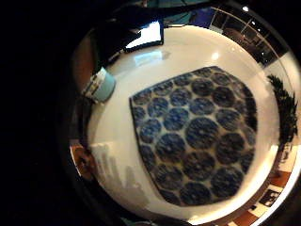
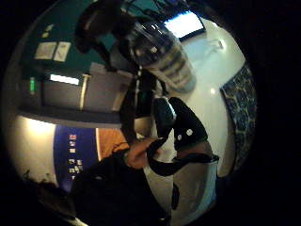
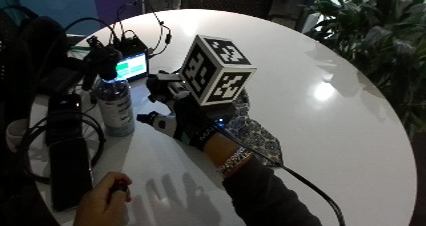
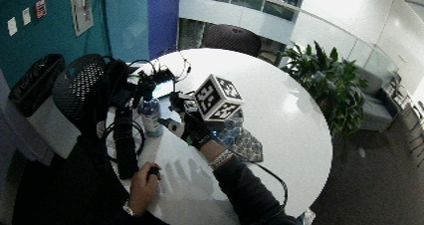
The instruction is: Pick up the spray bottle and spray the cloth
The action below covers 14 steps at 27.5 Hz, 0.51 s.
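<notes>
Far left of the round white table (image 3: 346, 86), a black strap or case (image 3: 66, 151) with looped cables lies along the edge. Next to it the spray bottle (image 3: 114, 103) stands upright on the table: clear plastic body, label, dark trigger head on top; nobody holds it. Behind the bottle a small device with a lit screen (image 3: 132, 66) sits among black cables. Down at the near edge the person's bare left hand (image 3: 103, 203) rests on the table, fingers curled around a small dark object. Just right of the bottle, the gloved right hand (image 3: 174, 111) hovers above the table, thumb pointing toward the bottle, not touching it; fingers look loosely extended and hold nothing. A beaded bracelet (image 3: 233, 161) shows at that wrist, above a dark sleeve. Under and right of the gloved hand the cloth (image 3: 256, 131) lies flat on the table, blue with a round medallion pattern, partly hidden by hand and forearm. The little-finger palm view shows the whole cloth (image 1: 195, 136) spread flat under the palm, with the bottle's base (image 1: 99, 85) off to one side, apart from the cloth. The thumb palm view shows the bottle (image 2: 162, 54) close by, beside the glove's thumb. A leafy green plant (image 3: 373, 31) stands beyond the table's far right edge.
</notes>
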### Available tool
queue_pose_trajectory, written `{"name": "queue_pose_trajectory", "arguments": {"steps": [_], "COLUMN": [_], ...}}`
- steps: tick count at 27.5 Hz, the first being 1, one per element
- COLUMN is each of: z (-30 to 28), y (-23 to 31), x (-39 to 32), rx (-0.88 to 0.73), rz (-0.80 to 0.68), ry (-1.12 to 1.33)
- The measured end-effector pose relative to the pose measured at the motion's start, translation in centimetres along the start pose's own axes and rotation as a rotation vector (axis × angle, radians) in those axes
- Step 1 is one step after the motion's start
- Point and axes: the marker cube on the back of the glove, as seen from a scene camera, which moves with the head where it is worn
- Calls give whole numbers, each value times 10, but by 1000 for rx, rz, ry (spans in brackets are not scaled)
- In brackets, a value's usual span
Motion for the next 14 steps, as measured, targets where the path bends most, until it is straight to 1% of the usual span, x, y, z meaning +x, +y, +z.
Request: {"name": "queue_pose_trajectory", "arguments": {"steps": [3, 7, 14], "z": [-5, -11, -24], "y": [7, 16, 20], "x": [-2, -7, -14], "rx": [-66, -152, -147], "rz": [-32, -61, -83], "ry": [150, 227, 302]}}
